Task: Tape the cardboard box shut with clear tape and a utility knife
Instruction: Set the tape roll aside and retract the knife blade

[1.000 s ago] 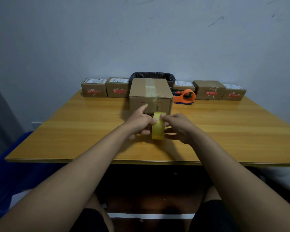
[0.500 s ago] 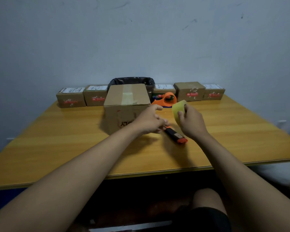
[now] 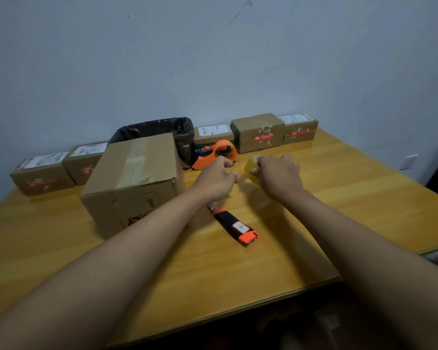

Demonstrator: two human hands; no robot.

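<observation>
The cardboard box (image 3: 134, 183) stands on the wooden table (image 3: 352, 203) left of centre, its top flaps closed under a strip of tape. To the right of the box, my right hand (image 3: 278, 175) grips the yellowish roll of clear tape (image 3: 250, 168) just above the table. My left hand (image 3: 216, 176) is closed right beside the roll, fingertips pinched at its edge. A black and orange utility knife (image 3: 238, 227) lies on the table below my hands, partly under my left wrist.
An orange tape dispenser (image 3: 219, 154) sits behind my hands. A bin lined with a black bag (image 3: 182, 137) stands behind the box. Several small labelled parcels (image 3: 259, 132) line the wall. The table's right edge runs close past my right forearm.
Both hands have carried the tape roll from in front of the box over to its right. The knife, hidden before, is now in view. My view has swung right.
</observation>
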